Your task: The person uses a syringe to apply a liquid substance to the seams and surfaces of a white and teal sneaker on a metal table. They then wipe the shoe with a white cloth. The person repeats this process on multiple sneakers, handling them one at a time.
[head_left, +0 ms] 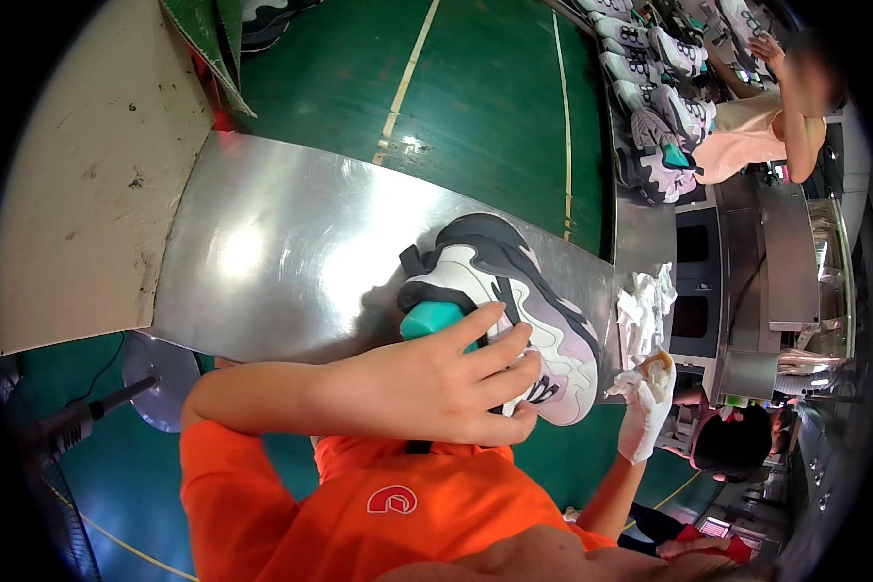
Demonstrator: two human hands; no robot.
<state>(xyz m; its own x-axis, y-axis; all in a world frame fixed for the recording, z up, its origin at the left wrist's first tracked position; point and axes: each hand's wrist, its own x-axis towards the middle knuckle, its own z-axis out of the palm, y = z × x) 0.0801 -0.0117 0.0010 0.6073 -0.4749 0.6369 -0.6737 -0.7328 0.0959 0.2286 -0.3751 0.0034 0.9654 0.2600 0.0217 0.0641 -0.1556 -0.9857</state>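
Note:
A white, lilac and dark grey sneaker lies on its side on the metal bench in front of me, its sole facing away. A teal shoe last shows in its opening. My bare left hand reaches across my body and grips the sneaker, fingers bent over its upper. At the bench's right end, my white-gloved right hand is closed around a crumpled white wad with a tan patch. Whether that wad is cloth or paper I cannot tell. It is beside a heap of white crumpled material.
The shiny metal bench adjoins a cream panel on the left. More sneakers line a rack at the upper right, where a person in peach handles one. A fan stands lower left. Other people are at the lower right.

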